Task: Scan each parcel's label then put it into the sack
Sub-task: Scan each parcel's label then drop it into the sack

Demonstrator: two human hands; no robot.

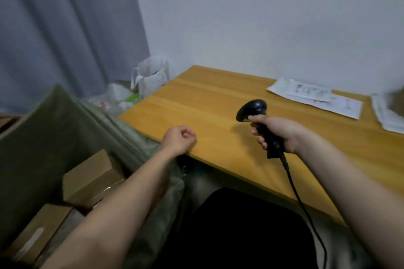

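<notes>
Dim, flat indoor light leaves soft shadows on the wooden table (218, 102), while everything left and right of it smears and bends toward the edges.

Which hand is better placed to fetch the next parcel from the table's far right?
Left, probably. The left hand is curled and holds nothing, resting at the table edge. The right hand grips the scanner. The flat parcels lie nearer the right hand, so the left must cross over.

I'm seeing a smooth, matt wooden counter (196, 102), a matt black plastic scanner (254, 109), plain cardboard boxes (91, 179), and a glossy translucent sack (131, 137).
</notes>
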